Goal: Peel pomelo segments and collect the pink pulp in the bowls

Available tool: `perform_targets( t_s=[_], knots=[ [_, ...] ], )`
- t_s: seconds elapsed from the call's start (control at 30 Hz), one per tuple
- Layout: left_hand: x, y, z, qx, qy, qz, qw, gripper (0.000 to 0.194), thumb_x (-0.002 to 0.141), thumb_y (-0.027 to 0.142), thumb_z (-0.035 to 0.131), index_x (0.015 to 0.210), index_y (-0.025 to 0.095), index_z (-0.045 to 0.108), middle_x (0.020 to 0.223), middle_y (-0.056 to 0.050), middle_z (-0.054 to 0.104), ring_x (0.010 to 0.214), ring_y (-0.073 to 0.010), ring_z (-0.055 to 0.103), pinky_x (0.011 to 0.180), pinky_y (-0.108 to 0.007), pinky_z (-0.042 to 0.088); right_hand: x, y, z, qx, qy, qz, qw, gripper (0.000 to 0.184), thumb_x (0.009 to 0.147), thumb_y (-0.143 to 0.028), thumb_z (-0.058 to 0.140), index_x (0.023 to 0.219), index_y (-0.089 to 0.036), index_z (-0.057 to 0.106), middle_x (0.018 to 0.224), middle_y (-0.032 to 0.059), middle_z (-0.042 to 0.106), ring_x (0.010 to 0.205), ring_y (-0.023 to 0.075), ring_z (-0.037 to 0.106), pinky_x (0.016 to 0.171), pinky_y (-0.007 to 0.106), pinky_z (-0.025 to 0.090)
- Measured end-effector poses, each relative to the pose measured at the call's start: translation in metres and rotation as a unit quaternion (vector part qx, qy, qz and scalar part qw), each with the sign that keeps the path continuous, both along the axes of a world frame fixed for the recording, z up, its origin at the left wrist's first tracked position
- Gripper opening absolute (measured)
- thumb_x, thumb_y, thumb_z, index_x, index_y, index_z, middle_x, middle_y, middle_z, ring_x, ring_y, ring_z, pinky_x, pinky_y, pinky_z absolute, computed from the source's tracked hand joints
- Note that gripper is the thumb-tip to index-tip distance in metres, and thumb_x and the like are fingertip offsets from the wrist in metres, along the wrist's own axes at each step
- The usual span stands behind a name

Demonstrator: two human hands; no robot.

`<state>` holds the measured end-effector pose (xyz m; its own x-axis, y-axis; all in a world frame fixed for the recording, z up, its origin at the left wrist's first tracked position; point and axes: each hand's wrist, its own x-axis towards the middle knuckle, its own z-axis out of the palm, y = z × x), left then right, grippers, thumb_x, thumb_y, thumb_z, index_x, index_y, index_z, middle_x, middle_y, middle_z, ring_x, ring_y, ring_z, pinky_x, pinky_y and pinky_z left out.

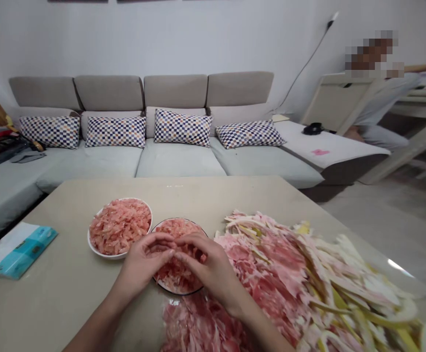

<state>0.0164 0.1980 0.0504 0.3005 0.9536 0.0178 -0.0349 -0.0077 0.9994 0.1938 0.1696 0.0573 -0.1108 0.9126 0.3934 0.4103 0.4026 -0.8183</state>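
Observation:
Over a dark-rimmed plate (183, 294) of loose pink pomelo pulp (178, 278), my left hand (143, 259) and my right hand (213, 261) meet at the fingertips. Both are closed in a pinch. Whatever lies between the fingers is too small or hidden to make out. Just left of my left hand, a white plate (89, 240) holds a heaped mound of the same pulp (121, 226). Pink pomelo membranes (271, 266) lie in a wide heap to the right of my right hand and also under my right forearm.
White and yellow pomelo rinds (367, 308) spread over the table's right side. A blue tissue pack (25, 250) lies at the left on the beige table (69, 303). Beyond stands a grey sofa (176, 161) with checkered cushions (183, 128). A person (385, 112) sits at the far right.

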Motion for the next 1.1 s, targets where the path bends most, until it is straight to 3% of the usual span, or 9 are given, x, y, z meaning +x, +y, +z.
perform_targets(
  t_s=[0.37,0.67,0.77,0.97,1.1],
  knots=[
    [0.0023,-0.0051,0.0013,0.05,0.034,0.019,0.998,0.012,0.073,0.026,0.074,0.083,0.019,0.072,0.086,-0.002,0.071,0.083,-0.015,0.066,0.078,-0.023,0.052,-0.0051,-0.0046,0.0022,-0.043,0.04,0.01,0.998,0.007,0.087,-0.021,0.061,0.086,-0.019,0.067,0.081,0.0007,0.069,0.072,0.0131,0.061,0.067,0.022,0.045],
    [-0.0019,-0.0025,0.0011,0.028,0.037,-0.025,0.999,0.015,0.077,0.03,0.071,0.088,0.019,0.071,0.089,-0.002,0.07,0.084,-0.0149,0.064,0.077,-0.022,0.05,0.0025,0.0011,0.0013,-0.157,0.143,0.085,0.974,0.019,0.087,-0.034,0.059,0.085,-0.017,0.065,0.081,0.002,0.066,0.075,0.0144,0.059,0.069,0.024,0.046],
    [-0.0017,-0.0021,0.0026,0.035,0.059,-0.032,0.997,0.013,0.079,0.028,0.068,0.088,0.019,0.07,0.09,-0.002,0.07,0.085,-0.0147,0.064,0.078,-0.023,0.05,0.0031,0.0002,0.0012,-0.135,0.095,0.068,0.984,0.017,0.089,-0.032,0.057,0.083,-0.017,0.064,0.08,0.0018,0.066,0.074,0.0147,0.059,0.068,0.024,0.045],
    [-0.0008,-0.0008,0.0068,0.049,0.129,-0.023,0.99,0.011,0.079,0.025,0.065,0.086,0.017,0.068,0.086,-0.003,0.068,0.079,-0.0157,0.062,0.072,-0.024,0.05,0.0002,-0.0033,-0.0035,-0.007,-0.074,0.009,0.997,0.008,0.09,-0.016,0.051,0.087,-0.019,0.057,0.085,0.0036,0.064,0.08,0.0176,0.057,0.075,0.029,0.043],
    [-0.0005,-0.0002,0.005,0.038,0.126,-0.033,0.991,0.013,0.079,0.026,0.063,0.086,0.017,0.068,0.087,-0.005,0.069,0.08,-0.0162,0.063,0.074,-0.025,0.051,-0.0017,-0.0026,-0.0068,0.012,-0.082,0.005,0.997,0.011,0.091,-0.013,0.048,0.09,-0.019,0.056,0.087,0.0048,0.064,0.081,0.0178,0.058,0.074,0.029,0.044]
  ],
)
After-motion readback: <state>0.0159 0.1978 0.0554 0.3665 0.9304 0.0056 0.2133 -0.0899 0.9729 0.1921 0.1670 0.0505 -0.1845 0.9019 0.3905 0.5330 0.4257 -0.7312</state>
